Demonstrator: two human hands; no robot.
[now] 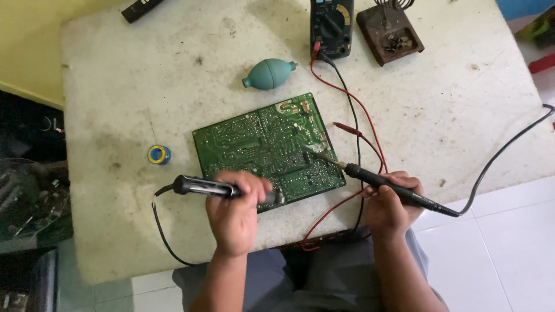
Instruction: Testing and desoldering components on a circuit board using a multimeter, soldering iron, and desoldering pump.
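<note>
Green circuit board (267, 147): flat at table (115, 231) centre, solder side up. Right hand (388, 208), at 4 o'clock, closed around black soldering iron (399, 192), tip touching board's right portion. Left hand (236, 211), at 6 o'clock, gripping second black corded tool (202, 186) over board's near edge. Work judged midway; finished joints not discernible. Teal rubber blower (269, 74) at 12, multimeter (330, 26) at 1, red and black leads (361, 136) crossing by iron, solder spool (158, 154) at 9.

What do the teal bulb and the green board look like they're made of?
Teal bulb: probably soft rubber, going by its matte, rounded, seamless skin and small nozzle. Green board: looks like rigid laminate with a glossy green coating, pale traces and shiny solder dots across it; the right hand's soldering iron tip touches it.
</note>
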